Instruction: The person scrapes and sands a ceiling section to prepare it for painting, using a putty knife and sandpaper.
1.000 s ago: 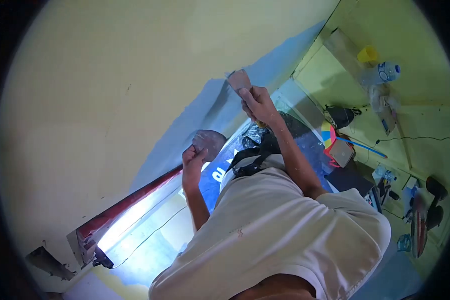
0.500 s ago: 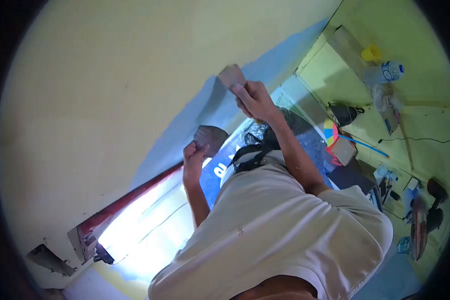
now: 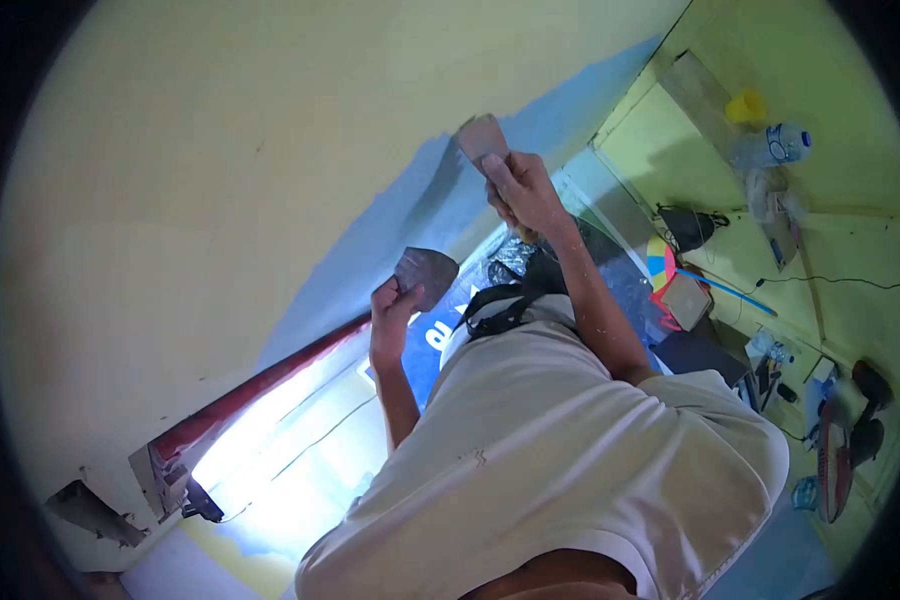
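Cream-yellow wall (image 3: 220, 180) fills the upper left of the head view. A blue-grey patch (image 3: 400, 230) crosses it as a slanting band that reaches toward the corner where the wall meets the yellow floor (image 3: 660, 150).

The right hand (image 3: 522, 192) is raised to the upper end of the patch, fingers closed around the handle of a putty knife (image 3: 478, 137). The knife's pale blade projects beyond the knuckles at the patch's upper edge; whether it touches the wall cannot be told.

The left hand (image 3: 390, 305) sits lower and nearer the body, clenched in a fist around the handle of a second scraper (image 3: 426, 272). Its broad, dark, smeared blade stands above the fist, in front of the patch's lower edge and well apart from the putty knife.

Both forearms rise from a white shirt (image 3: 570, 470) that occupies the lower centre. A black strap (image 3: 495, 312) lies at the top of the shirt, between the forearms. A blue sheet with white lettering (image 3: 432, 340) shows just beside the left forearm.

A red rail (image 3: 260, 385) runs along the wall's lower edge, with a brightly lit strip beneath it.

On the floor, toward its far right edge, stand a yellow cup (image 3: 747, 105) and a clear plastic bottle (image 3: 775, 146) near it. Lower down lie a small box with coloured sides (image 3: 682, 300) and a thin black cable (image 3: 840, 280).
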Demonstrator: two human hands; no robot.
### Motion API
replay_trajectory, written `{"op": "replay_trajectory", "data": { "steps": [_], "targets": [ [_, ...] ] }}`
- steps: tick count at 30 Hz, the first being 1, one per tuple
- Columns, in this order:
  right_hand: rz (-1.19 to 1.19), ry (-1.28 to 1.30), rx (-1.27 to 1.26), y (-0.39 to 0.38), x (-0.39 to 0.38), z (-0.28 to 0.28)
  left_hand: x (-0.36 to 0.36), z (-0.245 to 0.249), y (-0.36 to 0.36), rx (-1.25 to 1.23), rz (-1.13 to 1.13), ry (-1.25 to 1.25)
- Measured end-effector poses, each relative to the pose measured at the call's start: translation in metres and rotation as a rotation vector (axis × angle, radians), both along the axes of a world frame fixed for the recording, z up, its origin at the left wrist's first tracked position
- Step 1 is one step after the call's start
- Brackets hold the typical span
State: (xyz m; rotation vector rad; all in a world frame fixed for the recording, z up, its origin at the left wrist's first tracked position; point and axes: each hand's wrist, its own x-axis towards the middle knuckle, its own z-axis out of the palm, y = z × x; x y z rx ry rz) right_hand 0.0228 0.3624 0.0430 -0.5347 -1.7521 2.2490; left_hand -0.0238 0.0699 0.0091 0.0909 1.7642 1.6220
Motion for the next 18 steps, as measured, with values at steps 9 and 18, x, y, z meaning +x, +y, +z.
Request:
{"op": "replay_trajectory", "data": {
  "steps": [9, 18],
  "targets": [
    [0.016, 0.092, -0.045, -0.008, 0.001, -0.008, -0.008, -0.031, -0.024, -0.006, -0.064, 0.058],
    [0.003, 0.100, -0.086, -0.003, -0.005, -0.011, -0.004, -0.014, -0.009, 0.041, 0.021, 0.035]
  ]
}}
